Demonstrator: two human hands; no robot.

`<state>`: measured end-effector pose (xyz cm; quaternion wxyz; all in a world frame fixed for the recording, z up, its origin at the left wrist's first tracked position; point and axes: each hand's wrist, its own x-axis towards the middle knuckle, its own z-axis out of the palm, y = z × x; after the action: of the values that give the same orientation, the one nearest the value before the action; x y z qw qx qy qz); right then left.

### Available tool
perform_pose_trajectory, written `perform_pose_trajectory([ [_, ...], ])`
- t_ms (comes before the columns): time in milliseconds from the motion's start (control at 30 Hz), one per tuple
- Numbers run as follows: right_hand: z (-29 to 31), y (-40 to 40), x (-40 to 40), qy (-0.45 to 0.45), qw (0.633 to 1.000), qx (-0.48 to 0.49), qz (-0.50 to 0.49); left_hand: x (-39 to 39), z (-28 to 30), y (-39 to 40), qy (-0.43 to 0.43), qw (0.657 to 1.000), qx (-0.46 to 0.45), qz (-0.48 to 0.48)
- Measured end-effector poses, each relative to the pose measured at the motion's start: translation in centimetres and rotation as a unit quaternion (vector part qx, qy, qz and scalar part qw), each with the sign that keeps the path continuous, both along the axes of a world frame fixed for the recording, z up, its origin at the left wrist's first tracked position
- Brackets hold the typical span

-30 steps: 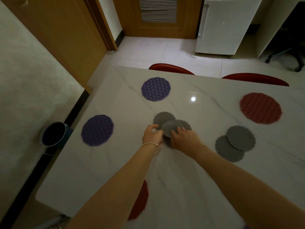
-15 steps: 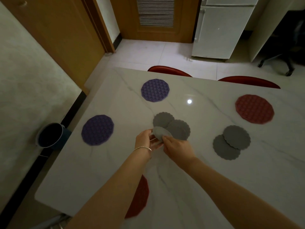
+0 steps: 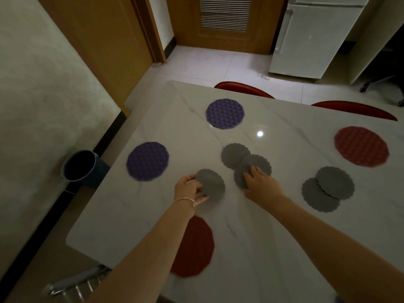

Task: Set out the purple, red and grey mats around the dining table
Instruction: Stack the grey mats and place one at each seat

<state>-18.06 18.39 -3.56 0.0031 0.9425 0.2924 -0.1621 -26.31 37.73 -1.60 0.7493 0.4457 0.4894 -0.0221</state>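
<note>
Centrally, on the white marble table [image 3: 273, 248]: left hand [image 3: 188, 190] pinched one scalloped grey round mat [image 3: 211, 185]; right hand [image 3: 261, 182] lay flat, fingers spread, on two overlapped grey mats [image 3: 244, 158]; bare tabletop lay between mats and near edge.

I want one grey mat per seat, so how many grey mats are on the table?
5: one in the left hand at, two overlapping mid-table, two overlapping at right. More could hide underneath.
</note>
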Motion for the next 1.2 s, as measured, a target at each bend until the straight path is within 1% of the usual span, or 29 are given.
perform_pose_trajectory([
  [67,0.5,0.7,-0.3,-0.024,1.000,0.004,0.013,-0.1,0.0,0.3,-0.006,1.000,-0.008,0.002],
  [167,1.3,1.2,-0.9,-0.028,0.989,0.126,-0.075,-0.1,-0.1,0.7,-0.015,1.000,-0.023,-0.001],
  [233,2.2,1.9,-1.7,-0.062,0.974,0.185,-0.117,-0.2,-0.2,0.8,-0.013,1.000,-0.025,-0.005],
  [300,3.1,3.1,-3.0,-0.102,0.959,0.236,-0.119,-0.2,-0.2,0.7,-0.010,1.000,-0.024,-0.009],
  [367,3.7,4.5,-4.2,-0.115,0.942,0.297,-0.108,-0.1,-0.2,0.6,-0.005,1.000,-0.016,-0.019],
  [400,3.7,5.1,-4.7,-0.109,0.941,0.305,-0.103,-0.1,-0.1,0.6,-0.001,1.000,-0.009,-0.029],
  [500,3.1,6.5,-6.3,-0.032,0.953,0.289,-0.079,0.0,0.3,0.3,-0.005,0.999,-0.002,-0.044],
  [633,2.3,6.7,-7.5,-0.007,0.943,0.331,-0.031,0.1,0.6,0.2,-0.022,0.997,0.033,-0.065],
  [700,1.8,6.1,-6.8,0.011,0.948,0.315,-0.055,0.2,0.6,0.4,-0.024,0.994,0.063,-0.087],
  [800,0.7,4.4,-4.5,0.007,0.948,0.277,-0.156,0.4,0.7,0.6,-0.023,0.992,0.083,-0.089],
  [867,0.1,3.0,-2.5,0.002,0.960,0.203,-0.192,0.5,0.8,0.7,-0.028,0.993,0.076,-0.082],
  [933,-0.4,1.4,-0.9,-0.006,0.973,0.117,-0.199,0.5,0.8,0.7,-0.035,0.995,0.060,-0.072],
  [967,-0.6,0.7,-0.2,-0.008,0.975,0.089,-0.201,0.4,0.9,0.6,-0.037,0.996,0.053,-0.069],
  [1033,-0.9,-0.3,0.9,-0.007,0.978,0.065,-0.196,0.3,1.0,0.6,-0.041,0.996,0.045,-0.064],
  [1100,-1.0,-0.3,1.3,-0.009,0.985,0.030,-0.171,0.2,1.0,0.6,-0.044,0.997,0.037,-0.060],
  [1133,-0.9,-0.2,1.3,-0.018,0.989,0.003,-0.149,0.1,0.9,0.7,-0.046,0.997,0.034,-0.059],
  [1200,-0.6,0.2,1.1,-0.067,0.995,-0.039,-0.068,0.0,0.8,0.7,-0.048,0.997,0.030,-0.058],
])
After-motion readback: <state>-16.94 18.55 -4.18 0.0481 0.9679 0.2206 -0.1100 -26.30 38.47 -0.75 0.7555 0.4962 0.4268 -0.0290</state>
